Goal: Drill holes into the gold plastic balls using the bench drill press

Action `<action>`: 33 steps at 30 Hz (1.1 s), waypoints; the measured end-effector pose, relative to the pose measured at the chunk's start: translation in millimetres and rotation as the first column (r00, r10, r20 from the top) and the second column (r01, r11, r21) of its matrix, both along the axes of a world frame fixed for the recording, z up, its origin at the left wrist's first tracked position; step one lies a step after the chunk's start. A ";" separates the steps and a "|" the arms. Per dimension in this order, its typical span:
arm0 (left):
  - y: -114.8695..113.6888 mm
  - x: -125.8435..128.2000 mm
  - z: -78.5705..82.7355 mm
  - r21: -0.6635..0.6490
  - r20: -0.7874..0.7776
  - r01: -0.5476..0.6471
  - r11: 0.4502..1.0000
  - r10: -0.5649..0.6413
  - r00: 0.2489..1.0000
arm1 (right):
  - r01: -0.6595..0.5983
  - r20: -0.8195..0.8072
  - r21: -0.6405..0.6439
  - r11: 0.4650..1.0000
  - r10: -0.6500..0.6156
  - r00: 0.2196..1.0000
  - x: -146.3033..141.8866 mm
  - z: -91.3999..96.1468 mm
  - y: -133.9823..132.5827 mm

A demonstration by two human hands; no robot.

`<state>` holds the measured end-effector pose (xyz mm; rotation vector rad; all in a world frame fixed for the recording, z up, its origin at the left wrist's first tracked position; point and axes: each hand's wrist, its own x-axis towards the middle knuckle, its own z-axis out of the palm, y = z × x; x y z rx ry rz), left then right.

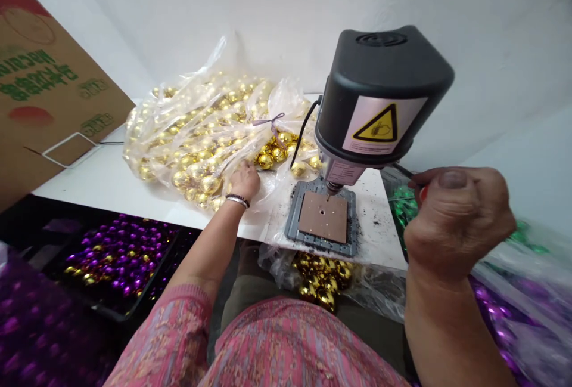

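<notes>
My left hand [243, 180] reaches into a clear plastic bag of shiny gold balls [201, 136] on the white table; its fingers are buried among the balls and hidden. My right hand [456, 220] is closed in a fist around the red-tipped lever handle [417, 187] of a small bench drill press. The drill's black motor housing [382, 89] carries a yellow warning label. Its bit hangs just above a brown board [322, 216] on the grey base plate [353, 238].
A cardboard box [44, 95] leans at the left. A black tray of purple and gold balls [116, 256] sits below the table [111, 184]. Another bag of gold balls [319, 282] lies on my lap. Green and purple balls [504, 297] are bagged at the right.
</notes>
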<state>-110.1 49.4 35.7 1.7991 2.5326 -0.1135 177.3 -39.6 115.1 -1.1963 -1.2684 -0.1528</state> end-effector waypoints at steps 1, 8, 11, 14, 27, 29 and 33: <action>-0.4 0.2 -0.7 -0.008 -0.015 0.003 1.000 -0.003 1.000 | -0.006 -0.001 -0.002 1.000 0.006 1.000 0.5 -0.9 -0.2; -3.6 -13.4 -15.8 0.057 -0.060 0.076 0.995 -0.073 0.996 | -0.022 -0.003 -0.021 1.000 0.022 1.000 1.3 -5.6 -1.0; -6.2 -14.6 -20.3 0.130 0.055 0.142 0.981 -0.150 0.987 | -0.028 -0.016 -0.030 0.999 0.027 0.999 1.3 -7.4 -0.7; -14.3 -7.8 -23.1 0.239 0.201 0.329 0.914 -0.378 0.904 | -0.033 -0.017 -0.030 0.999 0.032 0.999 1.8 -9.8 0.4; -24.8 -2.9 -5.2 0.205 0.690 0.135 0.969 -0.241 0.683 | -0.068 -0.022 0.034 0.997 0.069 0.997 3.1 -14.6 1.8; -30.4 1.1 1.6 0.216 0.921 -0.042 0.976 -0.189 0.341 | -0.085 -0.018 0.047 0.995 0.086 0.996 3.1 -15.9 1.5; -45.6 22.0 8.4 0.075 0.980 -0.011 0.997 -0.075 -0.185 | -0.088 -0.013 0.068 0.994 0.089 0.996 2.8 -15.7 0.9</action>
